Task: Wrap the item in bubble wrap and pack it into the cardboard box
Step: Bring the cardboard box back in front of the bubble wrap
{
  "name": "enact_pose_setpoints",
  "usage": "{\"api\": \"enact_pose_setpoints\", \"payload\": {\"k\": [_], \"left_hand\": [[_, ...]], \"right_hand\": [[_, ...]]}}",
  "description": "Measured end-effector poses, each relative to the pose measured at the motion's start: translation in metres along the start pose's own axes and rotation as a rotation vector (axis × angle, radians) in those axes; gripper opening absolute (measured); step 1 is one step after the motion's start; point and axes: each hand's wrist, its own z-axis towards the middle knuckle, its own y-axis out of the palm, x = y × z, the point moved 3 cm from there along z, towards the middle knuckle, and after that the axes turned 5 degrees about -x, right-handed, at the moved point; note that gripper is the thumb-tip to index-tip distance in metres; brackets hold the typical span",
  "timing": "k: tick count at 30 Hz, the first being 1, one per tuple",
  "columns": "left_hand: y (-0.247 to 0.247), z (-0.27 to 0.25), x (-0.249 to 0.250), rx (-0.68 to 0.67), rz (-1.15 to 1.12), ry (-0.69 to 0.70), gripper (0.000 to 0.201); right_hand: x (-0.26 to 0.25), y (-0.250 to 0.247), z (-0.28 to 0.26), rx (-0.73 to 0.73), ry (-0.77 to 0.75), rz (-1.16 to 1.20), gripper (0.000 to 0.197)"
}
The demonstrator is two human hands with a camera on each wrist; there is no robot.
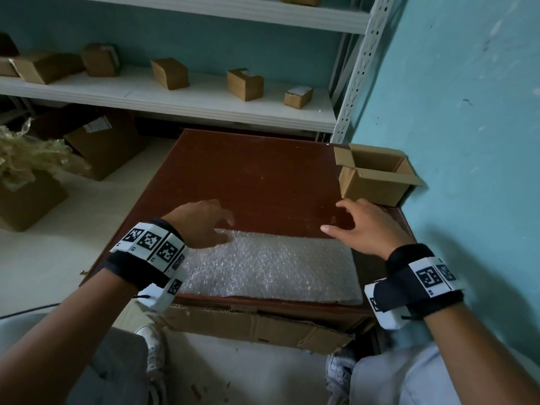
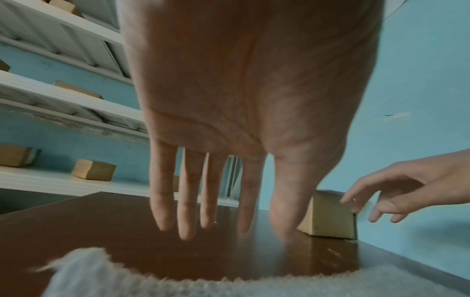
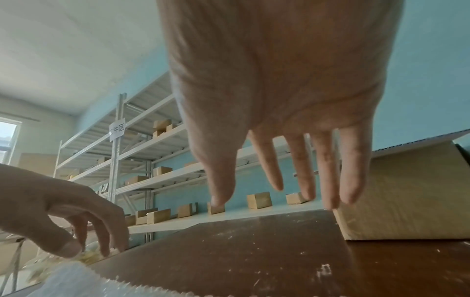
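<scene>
Nearest us, one sheet of bubble wrap (image 1: pixel 271 270) is lying flat along the near edge of the one brown table (image 1: pixel 263 176). We are holding our two hands just above its far edge: the left hand (image 1: pixel 201 223) with fingers loosely spread and grasping nothing, the right hand (image 1: pixel 362 226) likewise released and empty. Beyond the right hand, one open cardboard box (image 1: pixel 377 176) is standing at the table's far right corner, against the blue wall (image 1: pixel 467 112). Farther back, six small brown boxes are sitting on the white shelf (image 1: pixel 204 103). We are not seeing the item to wrap.
</scene>
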Motion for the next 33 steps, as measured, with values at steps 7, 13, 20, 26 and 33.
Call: {"api": "enact_pose_setpoints", "payload": {"k": [7,13,20,26,33], "left_hand": [[-0.025,0.043,0.043,0.116,-0.136,0.133,0.066],[-0.045,0.094,0.084,0.219,-0.165,0.238,0.071],[-0.057,0.143,0.124,0.347,-0.12,0.397,0.067],[-0.059,0.173,0.147,0.332,-0.069,0.46,0.059],[-0.04,0.192,0.157,0.24,-0.053,0.471,0.062]], "right_hand": [[0.027,-0.021,0.03,0.342,0.064,0.147,0.05],[0.064,-0.027,0.046,0.49,0.148,0.108,0.045],[0.116,-0.025,0.061,0.409,0.211,0.143,0.056],[0.128,-0.023,0.063,0.353,0.233,0.213,0.066],[0.13,-0.022,0.069,0.33,0.23,0.268,0.066]]}}
